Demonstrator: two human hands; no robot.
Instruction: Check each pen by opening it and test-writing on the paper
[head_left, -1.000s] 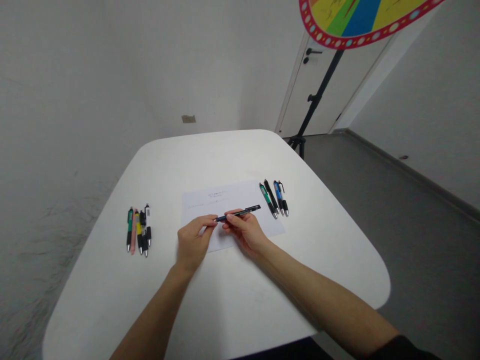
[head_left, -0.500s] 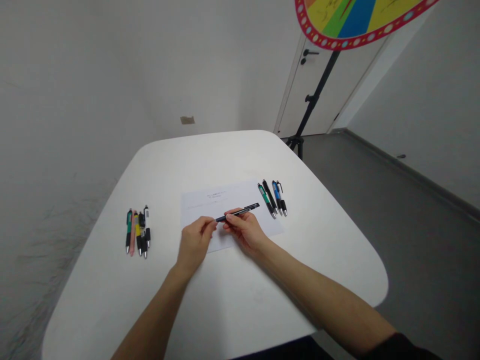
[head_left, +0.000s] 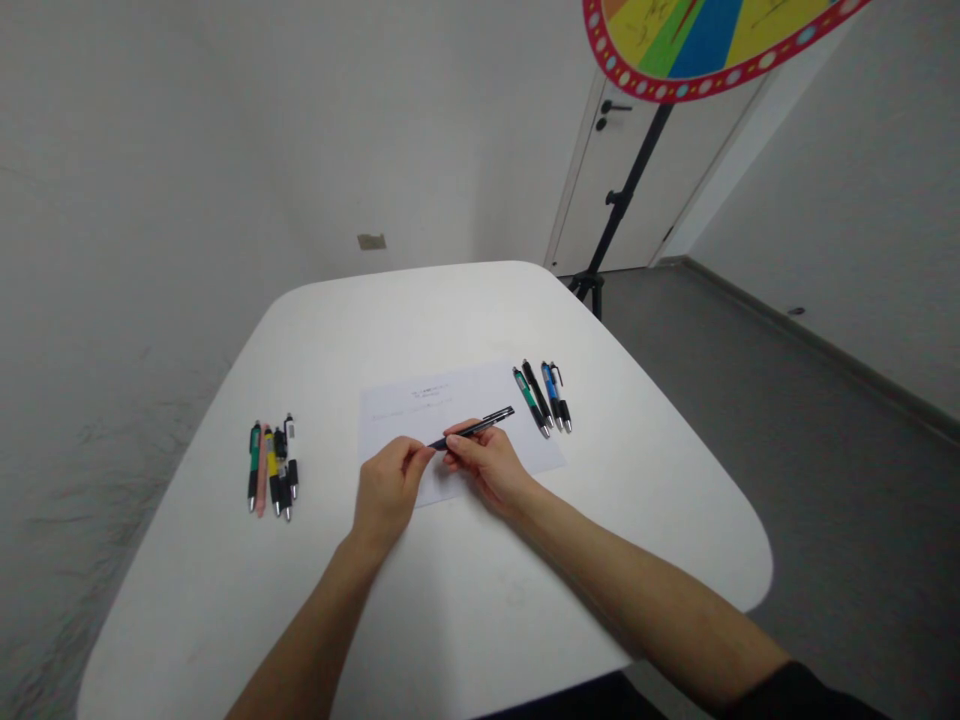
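A black pen [head_left: 489,417] is held between both hands, above a white sheet of paper [head_left: 390,398] with faint writing near its top. My left hand [head_left: 391,484] pinches the pen's lower left end, its tip hidden by the fingers. Thumb and fingers of my right hand [head_left: 489,467] are closed around the barrel, and the clip end points up to the right. Just right of the paper's top corner lie several pens: a green one [head_left: 531,402], a black one [head_left: 537,391], a blue one [head_left: 551,393] and a white one [head_left: 560,397].
On the left of the white table [head_left: 420,310] lie several more pens, among them a green one [head_left: 254,466], a pink one [head_left: 262,480] and a yellow one [head_left: 272,468]. Behind the table stands a colourful wheel [head_left: 697,50] on a black tripod [head_left: 626,198], before a door.
Both hands stay on the pen with almost no movement. The whole view has shifted slightly.
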